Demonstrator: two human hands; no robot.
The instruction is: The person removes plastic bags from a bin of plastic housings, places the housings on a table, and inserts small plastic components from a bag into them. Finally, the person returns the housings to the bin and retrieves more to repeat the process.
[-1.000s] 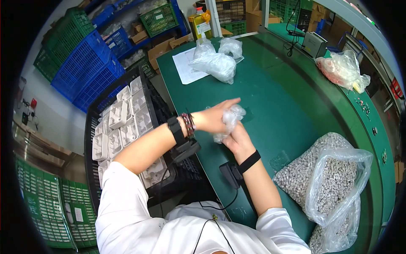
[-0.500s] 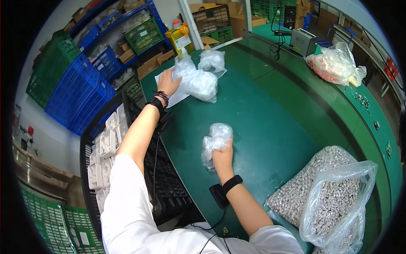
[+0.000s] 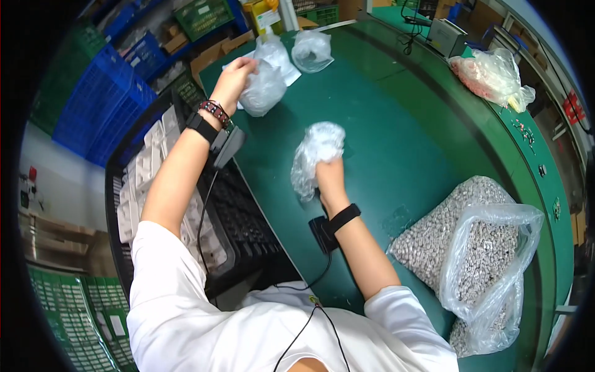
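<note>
The puffy plastic bag has slid toward the tabletop's left edge, its side pinched by the left hand. The right hand touches a crinkly plastic bag farther in from that edge; its fingers are hidden, so I can't tell their grip. Both bags look light, soft, slippery; grab bunched plastic.

Over my feed I see a crinkled, glossy clear-plastic bundle at centre; a smooth, faintly shiny green tabletop beneath; rough-looking grey pieces lower right; a matt white cloth shirt below.
</note>
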